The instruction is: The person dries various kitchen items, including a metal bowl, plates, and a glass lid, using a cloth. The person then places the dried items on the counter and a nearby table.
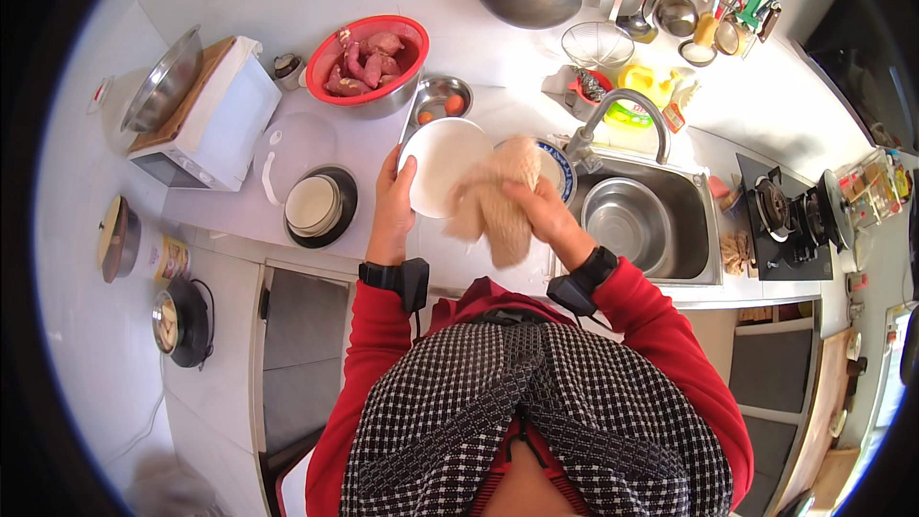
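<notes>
My left hand (393, 194) grips a white bowl or plate (446, 161) by its left rim, thumb on the near face. In my right hand (547, 210) is a beige cloth (502, 208), slightly blurred, which covers the right side of the white dish. Behind the cloth, a dish with a blue patterned rim (567, 169) shows in part beside the sink. To the left on the counter, a stack of white bowls (312, 205) sits inside a dark round basin (349, 219).
A stainless basin (624, 219) stands in the sink (700, 230) under the faucet (632, 97). Behind my left hand are a red colander (423, 50) of sweet potatoes and a steel bowl (465, 90) with eggs. A microwave (215, 136) is left; a gas stove (782, 251) is right.
</notes>
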The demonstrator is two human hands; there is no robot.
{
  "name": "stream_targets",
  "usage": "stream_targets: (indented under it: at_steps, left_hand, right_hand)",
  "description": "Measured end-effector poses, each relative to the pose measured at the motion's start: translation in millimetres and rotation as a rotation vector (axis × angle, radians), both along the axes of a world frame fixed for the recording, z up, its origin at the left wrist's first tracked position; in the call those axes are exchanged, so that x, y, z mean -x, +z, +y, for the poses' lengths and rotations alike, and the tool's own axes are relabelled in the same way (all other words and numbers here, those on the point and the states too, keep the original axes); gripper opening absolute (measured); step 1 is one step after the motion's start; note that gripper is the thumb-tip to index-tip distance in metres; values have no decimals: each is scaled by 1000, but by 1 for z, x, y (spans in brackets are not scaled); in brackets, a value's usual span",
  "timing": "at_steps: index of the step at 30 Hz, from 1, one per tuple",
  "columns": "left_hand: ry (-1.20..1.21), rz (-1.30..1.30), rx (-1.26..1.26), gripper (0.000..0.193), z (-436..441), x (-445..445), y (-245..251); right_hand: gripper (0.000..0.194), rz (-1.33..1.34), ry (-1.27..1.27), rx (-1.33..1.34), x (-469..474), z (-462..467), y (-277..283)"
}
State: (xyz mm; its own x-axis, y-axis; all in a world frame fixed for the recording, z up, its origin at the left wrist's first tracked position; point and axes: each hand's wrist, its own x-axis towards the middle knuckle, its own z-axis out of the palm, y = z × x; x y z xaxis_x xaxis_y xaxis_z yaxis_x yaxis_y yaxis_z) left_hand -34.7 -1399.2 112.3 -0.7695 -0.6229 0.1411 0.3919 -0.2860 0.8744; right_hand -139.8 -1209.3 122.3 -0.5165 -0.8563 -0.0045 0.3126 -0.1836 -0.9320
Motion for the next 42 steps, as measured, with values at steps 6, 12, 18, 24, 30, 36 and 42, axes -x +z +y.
stream_targets:
  at_steps: [6, 12, 18, 24, 30, 36, 42]
  left_hand:
    - [-6, 25, 72, 41, 28, 9, 5]
    - [-125, -119, 52, 39, 24, -1, 4]
    - [45, -56, 318, 40, 29, -4, 10]
    - [-31, -161, 230, 42, 30, -12, -4]
    - [-49, -315, 112, 37, 33, -34, -49]
    - [-72, -247, -282, 47, 22, -78, -79]
    - [-84, -588, -338, 47, 35, -100, -139]
  right_hand:
    - [35, 1045, -230, -93, -10, -61, 13]
    - [34, 1157, 377, -286, -8, -58, 7]
    - [32, 1612, -240, -12, 16, -62, 16]
    - [30, 1484, 204, -266, -11, -50, -19]
    - [49, 1053, 670, -435, -36, -1, -42]
    - [65, 384, 601, -582, -42, 36, -94]
    - [58, 89, 551, -297, -53, 41, -127]
